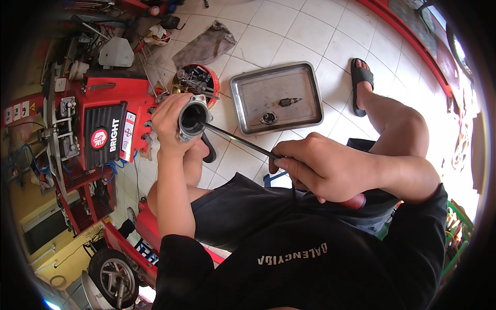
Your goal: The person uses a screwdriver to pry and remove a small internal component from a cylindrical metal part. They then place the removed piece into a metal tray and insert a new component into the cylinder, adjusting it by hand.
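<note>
My left hand [168,121] is wrapped around a grey cylindrical metal motor housing [185,135], its open end turned up and to the right. In my right hand [330,170] is a long screwdriver [243,142], whose red handle shows below the palm. The shaft crosses from my right fingers to the mouth of the housing, and its tip is hidden at or inside the opening. Beyond my hands, a shallow metal tray [235,106] lies on the floor. It holds a small motor armature [289,102] and a round metal end piece [268,118].
A red round container [213,81] full of metal parts stands just beyond my left hand, with a dirty cloth [206,45] behind it. The large red machine [108,124] fills the left side. A wheel [113,279] is at lower left. Pale tiles [279,31] cover the floor.
</note>
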Motion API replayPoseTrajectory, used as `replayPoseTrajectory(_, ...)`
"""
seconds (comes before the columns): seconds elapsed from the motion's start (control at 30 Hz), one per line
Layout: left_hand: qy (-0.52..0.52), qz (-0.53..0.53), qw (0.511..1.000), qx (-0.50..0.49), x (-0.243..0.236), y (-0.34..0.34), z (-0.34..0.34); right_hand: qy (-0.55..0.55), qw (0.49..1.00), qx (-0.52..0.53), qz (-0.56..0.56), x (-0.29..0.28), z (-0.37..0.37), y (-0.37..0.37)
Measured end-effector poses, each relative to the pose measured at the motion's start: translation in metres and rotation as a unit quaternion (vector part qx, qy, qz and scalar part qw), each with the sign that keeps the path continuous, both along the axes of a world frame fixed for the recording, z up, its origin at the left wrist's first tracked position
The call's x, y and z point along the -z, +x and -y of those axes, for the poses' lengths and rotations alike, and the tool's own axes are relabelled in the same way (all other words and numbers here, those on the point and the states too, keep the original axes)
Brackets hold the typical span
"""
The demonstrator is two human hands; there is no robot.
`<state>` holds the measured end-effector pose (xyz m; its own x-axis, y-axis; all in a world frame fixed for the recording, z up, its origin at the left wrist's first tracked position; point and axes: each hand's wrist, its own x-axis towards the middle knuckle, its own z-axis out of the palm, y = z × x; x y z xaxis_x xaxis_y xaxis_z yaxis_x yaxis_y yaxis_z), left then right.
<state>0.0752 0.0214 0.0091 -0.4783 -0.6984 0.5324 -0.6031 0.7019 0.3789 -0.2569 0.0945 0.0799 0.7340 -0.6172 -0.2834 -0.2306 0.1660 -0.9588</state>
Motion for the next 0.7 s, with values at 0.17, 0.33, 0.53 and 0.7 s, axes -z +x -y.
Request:
replayPoseTrajectory(0.17,-0.016,0.001,1.000,0.021,0.001,-0.007,0.002,-0.018,0.999,-0.029,0.021,0.007,0.000,-0.001)
replayPoseTrajectory(0.33,-0.002,-0.018,0.999,0.031,-0.002,-0.014,0.002,-0.004,0.999,-0.036,0.014,0.005,0.001,0.000)
replayPoseTrajectory(0.53,0.005,-0.022,0.999,0.029,0.000,-0.014,0.000,0.042,0.999,-0.002,-0.005,-0.003,-0.001,0.005)
replayPoseTrajectory(0.7,-0.011,-0.014,0.999,0.035,0.003,-0.006,0.003,0.133,0.988,-0.039,-0.070,-0.017,0.005,0.006)
